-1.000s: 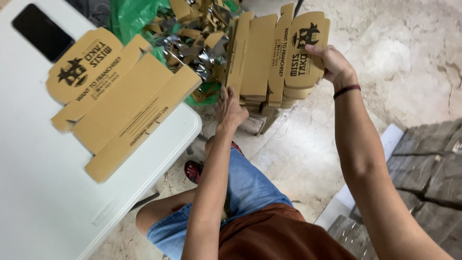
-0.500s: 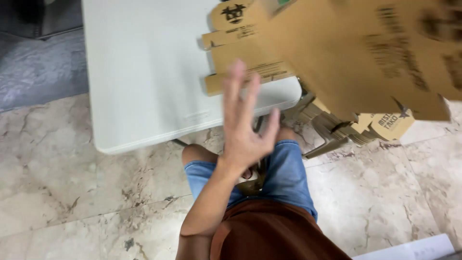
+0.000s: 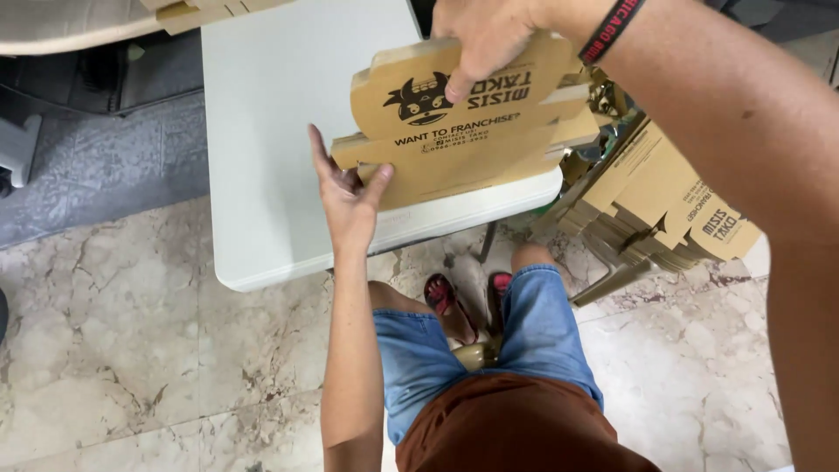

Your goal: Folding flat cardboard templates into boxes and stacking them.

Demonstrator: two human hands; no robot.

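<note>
1. Box: flat brown cardboard blank, printed black on its face; I am holding it over the near edge of the surface, tilted toward me.
2. Right hand: I am gripping the box's top edge from above, fingers curled over the printed face, thumb side hidden behind the card. A dark band is sitting on the wrist.
3. Left hand: I am bracing the box's lower left corner, palm up against its edge, thumb pressing the underside, fingers spread and pointing up along the side.
4. Surface: white folding top, running away from my knees; more brown card is lying at its far left corner.
5. Stack: same brown blanks, leaning together on the floor just right of the surface, well apart from both hands.
6. Floor: pale veined marble; my legs in blue shorts and red sandals are showing beneath the box.
</note>
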